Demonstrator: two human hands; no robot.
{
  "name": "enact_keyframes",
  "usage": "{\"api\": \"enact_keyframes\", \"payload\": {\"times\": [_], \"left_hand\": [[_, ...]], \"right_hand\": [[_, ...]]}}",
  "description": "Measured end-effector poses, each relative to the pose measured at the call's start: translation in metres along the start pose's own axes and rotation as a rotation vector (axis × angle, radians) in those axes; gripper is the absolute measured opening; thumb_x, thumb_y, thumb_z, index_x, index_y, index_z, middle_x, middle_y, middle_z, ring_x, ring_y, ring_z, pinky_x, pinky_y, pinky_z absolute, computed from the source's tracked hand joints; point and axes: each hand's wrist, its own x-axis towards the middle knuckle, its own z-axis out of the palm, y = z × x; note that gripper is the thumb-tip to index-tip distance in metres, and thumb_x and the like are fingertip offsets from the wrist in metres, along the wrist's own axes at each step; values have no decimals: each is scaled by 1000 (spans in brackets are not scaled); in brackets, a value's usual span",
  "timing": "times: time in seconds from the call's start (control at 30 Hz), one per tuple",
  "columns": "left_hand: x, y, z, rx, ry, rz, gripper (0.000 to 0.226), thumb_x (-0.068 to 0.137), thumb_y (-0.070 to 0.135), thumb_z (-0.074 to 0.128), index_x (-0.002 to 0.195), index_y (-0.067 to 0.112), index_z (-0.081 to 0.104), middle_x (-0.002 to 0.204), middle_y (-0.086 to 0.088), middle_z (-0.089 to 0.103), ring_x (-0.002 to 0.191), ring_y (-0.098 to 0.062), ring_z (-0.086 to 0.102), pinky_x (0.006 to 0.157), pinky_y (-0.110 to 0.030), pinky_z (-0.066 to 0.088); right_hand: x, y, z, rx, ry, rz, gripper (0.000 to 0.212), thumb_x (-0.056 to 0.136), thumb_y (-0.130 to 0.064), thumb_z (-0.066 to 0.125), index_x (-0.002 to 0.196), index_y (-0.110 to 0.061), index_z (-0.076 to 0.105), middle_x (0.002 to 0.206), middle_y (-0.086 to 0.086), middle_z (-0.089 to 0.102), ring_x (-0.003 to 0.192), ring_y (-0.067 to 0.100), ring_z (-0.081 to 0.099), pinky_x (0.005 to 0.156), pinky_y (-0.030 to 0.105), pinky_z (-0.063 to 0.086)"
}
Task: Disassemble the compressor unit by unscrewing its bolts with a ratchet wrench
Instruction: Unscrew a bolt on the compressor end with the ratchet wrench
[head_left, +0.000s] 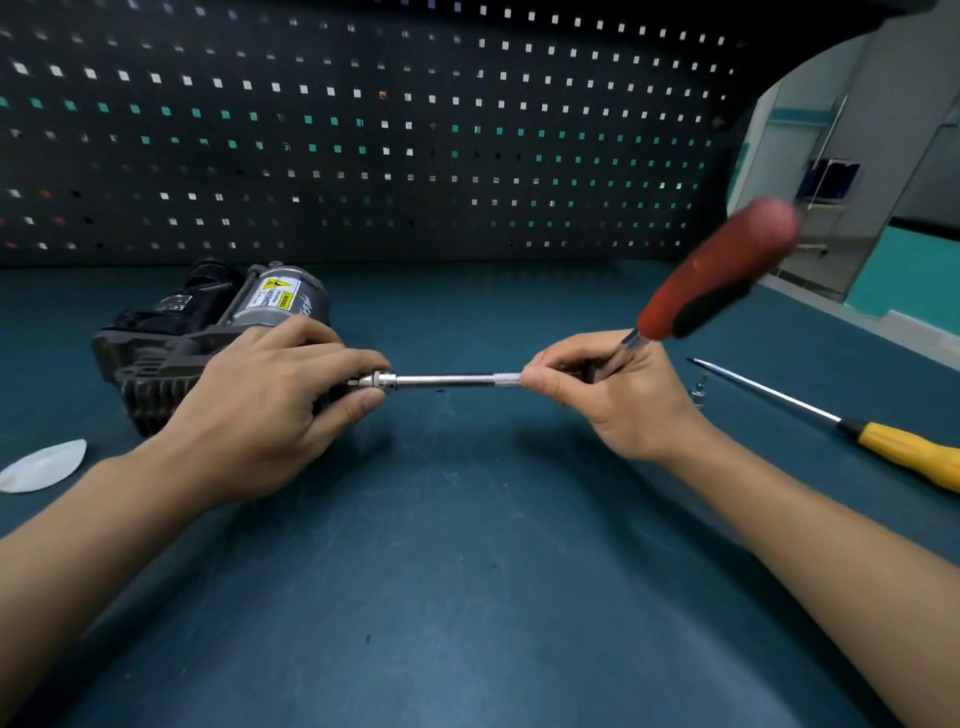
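Nearest me, above the green table (467, 571), my two hands are apart, joined by a steel extension bar (447, 380) running level between them. My left hand (270, 400) pinches the bar's socket end. My right hand (613, 395) grips the ratchet wrench (722, 275) at its head, by the bar's knurled end, with the red handle angling up and right. The compressor unit (171, 343) lies just behind my left hand; whether they touch I cannot tell. A yellow screwdriver (883, 447) rests at the right.

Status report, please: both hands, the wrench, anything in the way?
Left hand pinches socket end of extension bar; right hand grips ratchet wrench head. Compressor unit behind left hand; socket tip hidden. Yellow screwdriver lies aside, right.
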Motion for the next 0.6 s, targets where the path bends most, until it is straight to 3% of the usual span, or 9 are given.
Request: {"api": "enact_keyframes", "payload": {"times": [0.1, 0.13, 0.27, 0.4, 0.43, 0.5, 0.6], "left_hand": [[1, -1, 1, 23, -12, 10, 41, 94, 52, 38, 110, 30, 69, 84, 20, 62, 98, -17, 56, 75, -41, 47], [1, -1, 2, 31, -9, 13, 41, 94, 52, 38, 108, 29, 69, 84, 20, 63, 98, -17, 56, 75, -41, 47], [0, -1, 3, 45, 19, 24, 37, 94, 49, 40, 105, 28, 69, 82, 19, 62, 96, -18, 56, 74, -41, 47], [-1, -2, 4, 48, 23, 39, 35, 95, 47, 41, 105, 27, 68, 82, 18, 63, 95, -19, 56, 72, -43, 48], [-1, -2, 4, 46, 25, 42, 35, 95, 47, 41, 104, 28, 68, 81, 18, 63, 95, -19, 56, 72, -43, 47], [-1, -2, 4, 44, 30, 47, 34, 95, 47, 42, 104, 27, 69, 81, 18, 63, 94, -20, 56, 72, -43, 47], [-1, -2, 3, 43, 29, 49, 35, 95, 46, 42, 103, 26, 70, 80, 18, 63, 95, -21, 57, 72, -44, 47]], "right_hand": [[2, 1, -7, -163, -55, -87, 9, 79, -34, 81, 82, -26, 77, 85, -6, 75, 76, 12, 69, 72, 28, 54], [2, 1, -8, -215, -69, -99, 11, 79, -38, 79, 87, -30, 76, 88, -12, 75, 81, 12, 71, 76, 30, 55], [2, 2, -9, -270, -81, -99, 13, 80, -44, 76, 91, -37, 74, 88, -16, 74, 84, 13, 71, 77, 38, 56], [0, -2, -5, -230, -72, -37, 13, 81, -42, 77, 80, -29, 77, 72, -20, 70, 66, 1, 63, 63, 16, 46], [0, -3, -5, -192, -61, -12, 11, 83, -35, 79, 77, -26, 77, 65, -18, 68, 59, 0, 58, 59, 13, 42], [0, -5, -3, -134, -29, 48, 13, 85, -28, 79, 75, -20, 78, 54, -4, 61, 50, 4, 50, 52, 19, 38], [1, -12, -1, -81, 4, 148, 26, 85, -36, 75, 72, -14, 78, 57, 20, 57, 45, 13, 48, 46, 24, 38]]}}
